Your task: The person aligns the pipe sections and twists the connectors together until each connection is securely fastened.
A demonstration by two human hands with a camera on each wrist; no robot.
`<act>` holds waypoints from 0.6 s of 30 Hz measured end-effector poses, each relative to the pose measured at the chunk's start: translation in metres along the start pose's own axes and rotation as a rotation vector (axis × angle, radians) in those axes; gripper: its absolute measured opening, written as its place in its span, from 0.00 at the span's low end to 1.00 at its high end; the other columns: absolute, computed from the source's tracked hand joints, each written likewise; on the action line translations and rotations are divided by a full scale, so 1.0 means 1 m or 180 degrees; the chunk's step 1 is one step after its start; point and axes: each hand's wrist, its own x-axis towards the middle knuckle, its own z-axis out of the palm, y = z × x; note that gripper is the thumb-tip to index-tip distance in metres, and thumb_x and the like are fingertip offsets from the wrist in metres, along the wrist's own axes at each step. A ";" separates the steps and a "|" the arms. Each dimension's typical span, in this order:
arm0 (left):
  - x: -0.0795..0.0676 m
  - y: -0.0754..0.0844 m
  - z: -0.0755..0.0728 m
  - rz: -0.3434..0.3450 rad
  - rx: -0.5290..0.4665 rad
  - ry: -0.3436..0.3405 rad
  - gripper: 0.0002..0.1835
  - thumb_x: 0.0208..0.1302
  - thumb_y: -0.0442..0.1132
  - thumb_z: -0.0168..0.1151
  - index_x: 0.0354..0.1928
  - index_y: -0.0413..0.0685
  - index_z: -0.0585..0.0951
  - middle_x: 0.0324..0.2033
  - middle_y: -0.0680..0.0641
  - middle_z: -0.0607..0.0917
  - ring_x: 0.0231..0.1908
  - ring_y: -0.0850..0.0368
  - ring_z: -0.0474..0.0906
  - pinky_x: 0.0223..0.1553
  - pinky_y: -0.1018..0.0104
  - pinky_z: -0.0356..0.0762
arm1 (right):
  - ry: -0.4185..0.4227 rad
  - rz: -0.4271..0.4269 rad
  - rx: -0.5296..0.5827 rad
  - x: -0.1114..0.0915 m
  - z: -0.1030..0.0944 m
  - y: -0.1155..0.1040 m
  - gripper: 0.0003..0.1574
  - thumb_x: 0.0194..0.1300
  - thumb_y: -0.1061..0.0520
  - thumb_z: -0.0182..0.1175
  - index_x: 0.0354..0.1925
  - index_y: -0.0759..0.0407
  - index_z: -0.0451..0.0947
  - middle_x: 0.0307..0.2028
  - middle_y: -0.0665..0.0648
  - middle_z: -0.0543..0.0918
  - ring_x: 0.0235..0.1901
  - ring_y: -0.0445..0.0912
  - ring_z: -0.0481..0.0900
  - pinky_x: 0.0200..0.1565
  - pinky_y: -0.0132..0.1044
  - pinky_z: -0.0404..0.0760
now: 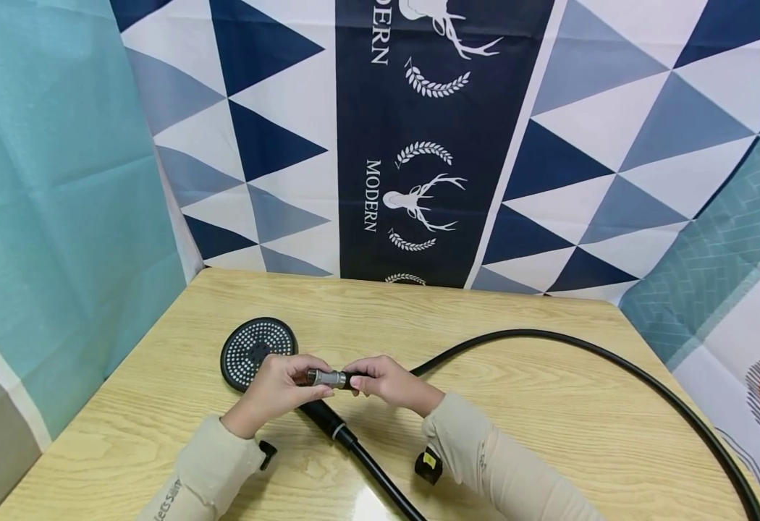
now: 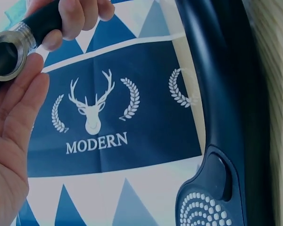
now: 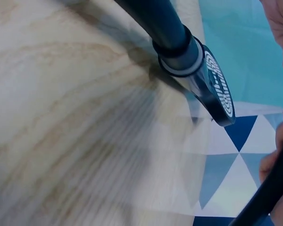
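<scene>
In the head view, my left hand (image 1: 272, 391) pinches a silver metal hose fitting (image 1: 328, 378) between thumb and fingers. My right hand (image 1: 386, 380) grips the black shower hose (image 1: 543, 333) just behind that fitting. The left wrist view looks toward the open round end of the fitting (image 2: 20, 51), with left fingers beneath it and right fingers curled round the hose. A black hand shower (image 1: 318, 416) lies on the table just under both hands, its dotted spray face turned up at the far left. In the right wrist view the hose (image 3: 269, 190) passes through the right hand.
The hose arcs across the right side of the wooden table (image 1: 517, 420) and runs out at its near right corner. From the hand shower's handle a black tube (image 1: 386, 481) leads off the near edge. A patterned cloth (image 1: 295, 145) hangs behind the table.
</scene>
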 end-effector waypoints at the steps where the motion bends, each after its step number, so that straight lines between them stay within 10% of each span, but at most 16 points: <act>1: 0.000 0.000 0.001 0.0037 -0.0004 0.0027 0.09 0.48 0.25 0.72 0.34 0.35 0.84 0.28 0.42 0.86 0.24 0.68 0.79 0.23 0.69 0.78 | -0.0050 0.0010 0.0030 0.000 -0.001 0.000 0.16 0.70 0.68 0.48 0.49 0.81 0.73 0.27 0.65 0.78 0.23 0.37 0.66 0.29 0.33 0.68; 11: 0.001 -0.007 0.005 -0.0334 -0.0235 0.0461 0.07 0.52 0.27 0.70 0.34 0.34 0.83 0.23 0.44 0.85 0.22 0.64 0.79 0.22 0.70 0.75 | 0.0765 0.0000 -0.0057 0.002 0.012 0.003 0.13 0.68 0.67 0.55 0.49 0.74 0.74 0.35 0.64 0.79 0.24 0.39 0.70 0.27 0.32 0.71; 18: 0.002 -0.003 0.007 -0.0411 -0.0307 0.0629 0.08 0.52 0.27 0.70 0.34 0.31 0.82 0.23 0.42 0.85 0.21 0.64 0.79 0.23 0.70 0.77 | 0.1122 -0.0592 -0.0538 0.002 0.021 0.005 0.20 0.53 0.67 0.70 0.44 0.67 0.74 0.37 0.61 0.77 0.30 0.44 0.76 0.34 0.35 0.78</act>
